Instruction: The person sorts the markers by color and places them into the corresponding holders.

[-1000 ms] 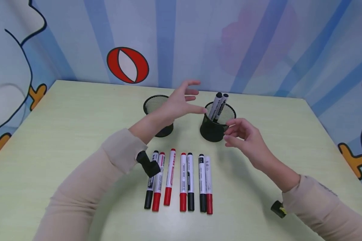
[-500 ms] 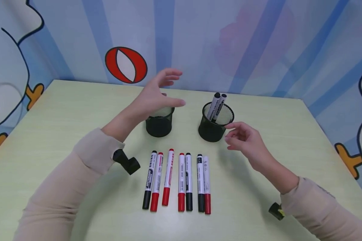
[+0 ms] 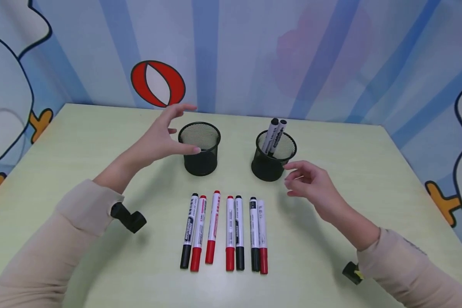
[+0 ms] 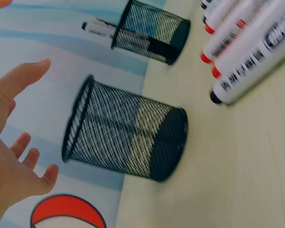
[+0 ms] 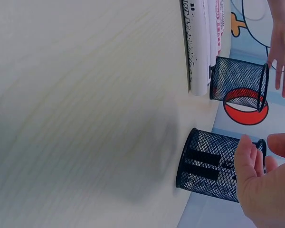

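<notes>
My left hand [image 3: 155, 141] is at the left side of a black mesh pen cup [image 3: 201, 164], thumb and fingers spread, holding nothing. In the left wrist view a gap shows between that hand and the cup's rim. A second mesh pen cup [image 3: 267, 169] stands to the right, with two black-capped markers [image 3: 270, 136] leaning upright inside. Beside it is my right hand [image 3: 313, 188], its fingers loosely bent around nothing. Whether a fingertip touches this cup I cannot tell. No marker shows in the left cup.
Several whiteboard markers lie in a row in front of the cups, including a black one [image 3: 188, 231], a red one [image 3: 213, 226] and another red one [image 3: 263, 235]. A pale table [image 3: 312, 282] bears everything. Behind it rises a blue cartoon-printed wall [image 3: 242, 55].
My left hand has moved left, away from the right cup and past the left cup's opening to its outer side. The right hand has barely shifted. Cups and markers stay put.
</notes>
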The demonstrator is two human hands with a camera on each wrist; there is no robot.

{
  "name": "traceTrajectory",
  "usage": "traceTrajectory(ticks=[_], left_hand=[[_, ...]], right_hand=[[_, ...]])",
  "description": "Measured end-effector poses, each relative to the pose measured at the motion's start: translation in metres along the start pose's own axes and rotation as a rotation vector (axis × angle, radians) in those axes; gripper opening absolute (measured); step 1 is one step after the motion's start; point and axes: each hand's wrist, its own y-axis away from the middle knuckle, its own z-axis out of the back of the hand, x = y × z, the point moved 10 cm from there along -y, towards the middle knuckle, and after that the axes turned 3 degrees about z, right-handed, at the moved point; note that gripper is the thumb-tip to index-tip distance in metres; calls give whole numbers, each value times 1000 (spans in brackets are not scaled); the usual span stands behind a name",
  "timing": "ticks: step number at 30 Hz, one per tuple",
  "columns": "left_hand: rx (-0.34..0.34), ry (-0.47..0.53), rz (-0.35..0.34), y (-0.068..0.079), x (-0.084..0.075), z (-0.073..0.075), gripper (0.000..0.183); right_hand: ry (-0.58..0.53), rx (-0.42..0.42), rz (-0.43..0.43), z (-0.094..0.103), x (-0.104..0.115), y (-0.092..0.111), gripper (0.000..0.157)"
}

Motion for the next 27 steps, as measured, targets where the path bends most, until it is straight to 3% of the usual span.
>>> traceTrajectory(ticks=[5, 13, 27], left_hand=[[21, 22, 83, 3, 27, 5, 82], [76, 115, 145, 4, 56, -5, 91], [110, 189, 221, 1, 83, -21, 98]], right_hand=[[-5, 12, -14, -2, -3, -1, 39], [-36, 37, -72, -12, -18, -1, 41], [-76, 89, -164, -34, -39, 4, 42]])
